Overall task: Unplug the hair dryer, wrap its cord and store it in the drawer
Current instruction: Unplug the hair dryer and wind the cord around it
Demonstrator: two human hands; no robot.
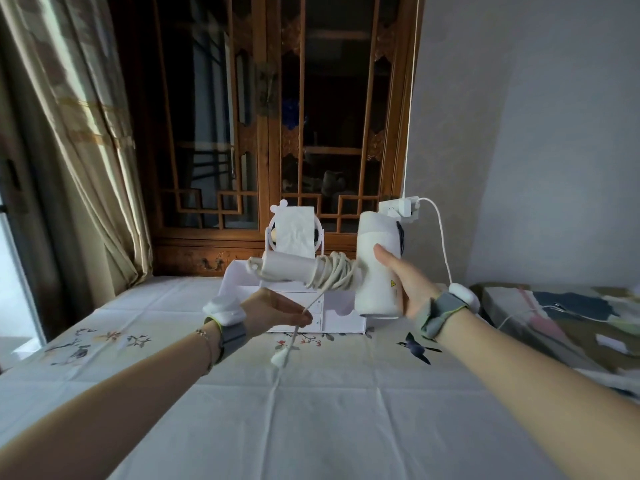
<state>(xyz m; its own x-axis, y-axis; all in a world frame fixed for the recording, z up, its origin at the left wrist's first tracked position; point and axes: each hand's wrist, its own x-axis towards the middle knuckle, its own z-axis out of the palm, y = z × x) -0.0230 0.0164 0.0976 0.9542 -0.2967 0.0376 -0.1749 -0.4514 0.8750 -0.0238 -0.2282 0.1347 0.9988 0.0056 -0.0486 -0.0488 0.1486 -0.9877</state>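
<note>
Your two hands hold the hair dryer [377,261] up above the tabletop [311,410], its cord partly wound.

Your right hand [408,285] grips the white barrel, which stands upright, with the thumb pressed on its front; the handle points out to the left, level. Several loops of the cord [332,271] sit bunched around the handle close to the barrel. From those loops a loose length runs down to your left hand [277,311], whose fingers [304,318] are closed in a pinch on it. Below the pinch the cord hangs free and its plug [281,357] dangles just over the flowered cloth. Right behind the dryer stands a small white drawer unit [322,313] on the tabletop. A charger [403,207] with its own cable sits in the wall socket at the back.
</note>
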